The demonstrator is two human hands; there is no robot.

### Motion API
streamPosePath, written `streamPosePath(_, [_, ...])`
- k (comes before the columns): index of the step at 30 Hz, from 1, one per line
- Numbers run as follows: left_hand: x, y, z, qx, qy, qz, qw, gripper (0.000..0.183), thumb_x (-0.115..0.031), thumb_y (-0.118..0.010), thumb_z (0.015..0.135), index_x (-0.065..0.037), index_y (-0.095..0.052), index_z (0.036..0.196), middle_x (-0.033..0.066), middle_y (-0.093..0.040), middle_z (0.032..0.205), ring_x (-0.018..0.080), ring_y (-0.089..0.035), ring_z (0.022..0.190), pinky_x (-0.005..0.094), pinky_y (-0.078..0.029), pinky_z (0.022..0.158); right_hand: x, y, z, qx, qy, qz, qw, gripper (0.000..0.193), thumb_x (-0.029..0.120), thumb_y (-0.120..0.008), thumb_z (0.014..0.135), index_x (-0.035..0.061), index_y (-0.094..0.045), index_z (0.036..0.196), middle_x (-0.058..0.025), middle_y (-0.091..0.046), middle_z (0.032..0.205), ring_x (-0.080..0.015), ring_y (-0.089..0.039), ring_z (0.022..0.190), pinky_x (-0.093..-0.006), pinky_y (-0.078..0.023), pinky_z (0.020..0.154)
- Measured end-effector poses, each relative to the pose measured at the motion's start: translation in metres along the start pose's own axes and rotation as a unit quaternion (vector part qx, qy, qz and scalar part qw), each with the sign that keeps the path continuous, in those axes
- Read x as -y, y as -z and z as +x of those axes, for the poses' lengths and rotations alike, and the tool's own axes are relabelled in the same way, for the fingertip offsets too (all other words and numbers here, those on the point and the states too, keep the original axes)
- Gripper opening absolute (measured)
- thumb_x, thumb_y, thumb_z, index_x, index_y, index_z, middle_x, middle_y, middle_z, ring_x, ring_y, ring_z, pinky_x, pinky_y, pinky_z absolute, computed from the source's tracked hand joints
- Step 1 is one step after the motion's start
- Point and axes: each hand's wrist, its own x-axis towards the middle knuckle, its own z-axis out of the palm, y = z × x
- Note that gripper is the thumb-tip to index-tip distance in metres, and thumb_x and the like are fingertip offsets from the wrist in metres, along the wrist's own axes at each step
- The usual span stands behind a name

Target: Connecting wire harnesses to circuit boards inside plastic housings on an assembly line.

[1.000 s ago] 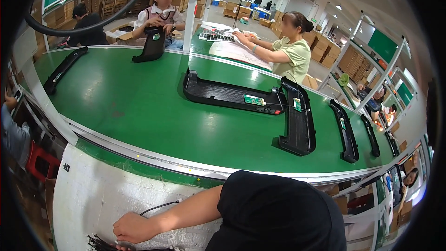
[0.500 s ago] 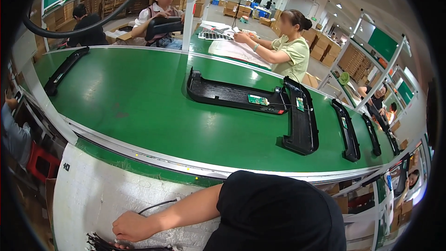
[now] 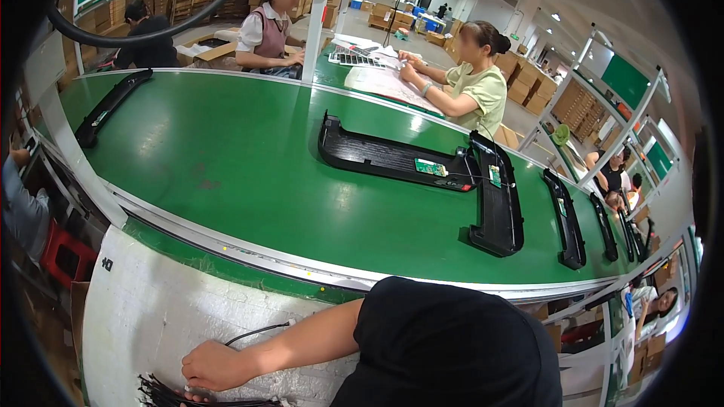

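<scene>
My right hand point(image 3: 215, 366) reaches leftward from a black sleeve, its fingers curled shut over a white work surface point(image 3: 162, 301). A thin black cable point(image 3: 256, 333) with a white end plug curves out from behind its knuckles and seems to be in its grip. Below it, at the lower edge, a few fingertips of my left hand point(image 3: 197, 398) show, bent against a bundle of black cables point(image 3: 162, 392). Small white plugs lie between the two hands. Most of the left hand is cut off by the picture's edge.
Beyond the white surface runs a green conveyor belt point(image 3: 249, 188) with a pale metal rail. It bears black plastic housings point(image 3: 392, 158), several with green circuit boards. Across it, a person in light green point(image 3: 475, 90) handles small parts; another wears a cap point(image 3: 271, 38). A metal post point(image 3: 320, 22) stands between.
The capped person no longer holds up the black housing and has lowered their hands. The view has tilted slightly, shifting the belt's housings a little rightward. My hands stay nearly in place.
</scene>
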Motion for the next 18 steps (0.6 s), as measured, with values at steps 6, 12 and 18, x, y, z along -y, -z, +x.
streamPosePath(6, [0.007, 0.019, -0.007, 0.003, 0.010, -0.004, 1.000, 0.064, -0.029, -0.053, 0.088, 0.007, -0.023, 0.131, 0.0241, -0.041, 0.122, 0.0337, -0.046, 0.110, 0.0449, -0.036, 0.098, 0.010, 0.001, -0.001, -0.031, 0.015, 0.067, 0.997, 0.015, 0.017, -0.060, 0.075, 0.0053, -0.055, 0.067, -0.0082, -0.053, 0.068, -0.0296, -0.056, 0.066, -0.0395, -0.044, 0.056])
streamPosePath(12, [0.010, 0.024, -0.008, 0.030, 0.007, 0.023, 0.999, 0.073, -0.037, -0.058, 0.084, 0.005, -0.023, 0.133, 0.0226, -0.040, 0.122, 0.0317, -0.045, 0.111, 0.0443, -0.036, 0.097, 0.010, -0.005, -0.002, -0.060, 0.037, 0.104, 0.992, 0.016, 0.017, -0.062, 0.070, 0.0040, -0.056, 0.063, -0.0104, -0.055, 0.066, -0.0314, -0.056, 0.065, -0.0401, -0.044, 0.057])
streamPosePath(18, [0.009, 0.025, -0.007, -0.002, 0.036, 0.021, 0.999, 0.069, -0.032, -0.058, 0.085, 0.004, -0.024, 0.132, 0.0224, -0.042, 0.121, 0.0323, -0.047, 0.109, 0.0442, -0.036, 0.097, 0.013, -0.003, -0.001, -0.061, 0.058, 0.126, 0.988, 0.016, 0.017, -0.062, 0.071, 0.0040, -0.056, 0.064, -0.0098, -0.054, 0.065, -0.0309, -0.056, 0.064, -0.0398, -0.044, 0.055])
